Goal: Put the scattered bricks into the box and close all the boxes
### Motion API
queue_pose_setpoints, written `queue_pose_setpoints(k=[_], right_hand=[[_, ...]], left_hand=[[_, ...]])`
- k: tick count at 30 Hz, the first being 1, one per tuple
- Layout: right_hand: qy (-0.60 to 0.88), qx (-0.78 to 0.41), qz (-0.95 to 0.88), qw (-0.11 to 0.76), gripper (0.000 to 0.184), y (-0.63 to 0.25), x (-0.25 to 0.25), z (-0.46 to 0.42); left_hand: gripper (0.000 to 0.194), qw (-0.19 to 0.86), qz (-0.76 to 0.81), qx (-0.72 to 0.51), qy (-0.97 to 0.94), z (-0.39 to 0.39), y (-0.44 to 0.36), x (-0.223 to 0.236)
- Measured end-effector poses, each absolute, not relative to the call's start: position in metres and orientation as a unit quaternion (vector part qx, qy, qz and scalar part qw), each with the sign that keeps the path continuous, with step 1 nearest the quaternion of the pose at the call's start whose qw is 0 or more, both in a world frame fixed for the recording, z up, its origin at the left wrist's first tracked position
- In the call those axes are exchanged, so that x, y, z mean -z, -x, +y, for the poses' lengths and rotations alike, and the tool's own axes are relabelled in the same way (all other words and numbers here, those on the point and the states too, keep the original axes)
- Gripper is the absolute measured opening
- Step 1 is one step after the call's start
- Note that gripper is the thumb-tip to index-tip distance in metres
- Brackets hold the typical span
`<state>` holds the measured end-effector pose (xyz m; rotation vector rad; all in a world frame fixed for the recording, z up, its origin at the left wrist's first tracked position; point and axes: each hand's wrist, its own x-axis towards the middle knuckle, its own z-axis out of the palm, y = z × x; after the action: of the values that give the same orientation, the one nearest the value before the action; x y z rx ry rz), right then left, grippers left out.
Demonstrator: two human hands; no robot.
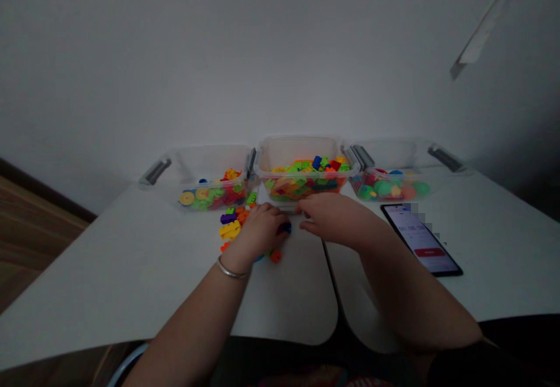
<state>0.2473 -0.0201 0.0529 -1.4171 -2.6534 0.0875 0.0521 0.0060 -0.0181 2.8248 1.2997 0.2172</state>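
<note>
Blue brick [285,228] under curled left fingers [265,216]; right fingers [311,215] loosely bent nearby.

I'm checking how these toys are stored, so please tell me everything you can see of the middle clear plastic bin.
The middle bin is an open-topped, rectangular tub of clear plastic with grey side handles. It stands level at the far edge of the white table, between a left bin and a right bin, almost touching both. It is partly filled with bright plastic building bricks in green, blue, red, orange and yellow. The person's right hand is at its front edge; contact is hard to tell.
</note>
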Motion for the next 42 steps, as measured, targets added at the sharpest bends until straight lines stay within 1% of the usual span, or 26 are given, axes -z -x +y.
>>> queue_pose_setpoints(k=[3,6,9,12,14,20,24,27,31,33,34,37,40,42], right_hand=[[0.483,-0.033,-0.875,0.031,0.018,-0.248,-0.046,-0.019],[0.496,-0.024,-0.868,0.034,0.016,-0.247,-0.045,-0.015],[0.502,-0.03,-0.862,0.065,0.021,-0.245,-0.046,-0.01],[0.505,-0.079,-0.853,0.104,0.025,-0.241,-0.048,-0.006],[0.511,-0.117,-0.84,0.139,0.025,-0.238,-0.05,-0.004],[0.501,-0.18,-0.82,0.211,0.017,-0.232,-0.049,0.002],[0.49,-0.213,-0.805,0.26,0.009,-0.231,-0.047,0.003],[0.466,-0.232,-0.801,0.297,0.01,-0.231,-0.049,0.0],[0.461,-0.235,-0.791,0.325,0.014,-0.234,-0.058,-0.007],[0.47,-0.211,-0.787,0.339,0.013,-0.239,-0.064,-0.01],[0.484,-0.18,-0.783,0.347,0.012,-0.242,-0.067,-0.011],[0.542,-0.043,-0.756,0.364,0.009,-0.252,-0.073,-0.01],[0.581,0.054,-0.722,0.372,0.01,-0.262,-0.07,-0.001],[0.601,0.101,-0.689,0.391,0.014,-0.267,-0.064,0.007]], left_hand=[[0.025,0.018,0.435,-0.093,-0.895,0.008,-0.053,0.017],[0.023,0.047,0.465,-0.149,-0.871,0.011,-0.052,0.014],[0.02,0.068,0.465,-0.236,-0.85,0.012,-0.051,0.012],[0.022,0.067,0.441,-0.322,-0.835,0.012,-0.051,0.012],[0.024,0.062,0.426,-0.36,-0.828,0.012,-0.051,0.012],[0.02,0.056,0.406,-0.419,-0.81,0.01,-0.05,0.011],[0.021,0.049,0.395,-0.438,-0.806,0.009,-0.05,0.01],[0.023,0.053,0.38,-0.459,-0.801,0.008,-0.05,0.009],[0.025,0.06,0.361,-0.485,-0.794,0.005,-0.05,0.008],[0.03,0.076,0.365,-0.487,-0.79,0.004,-0.051,0.008],[0.034,0.087,0.368,-0.489,-0.786,0.003,-0.051,0.009],[0.041,0.103,0.375,-0.494,-0.778,0.004,-0.053,0.011],[0.039,0.077,0.39,-0.482,-0.781,0.007,-0.051,0.012],[0.034,0.051,0.402,-0.466,-0.786,0.01,-0.048,0.012]])
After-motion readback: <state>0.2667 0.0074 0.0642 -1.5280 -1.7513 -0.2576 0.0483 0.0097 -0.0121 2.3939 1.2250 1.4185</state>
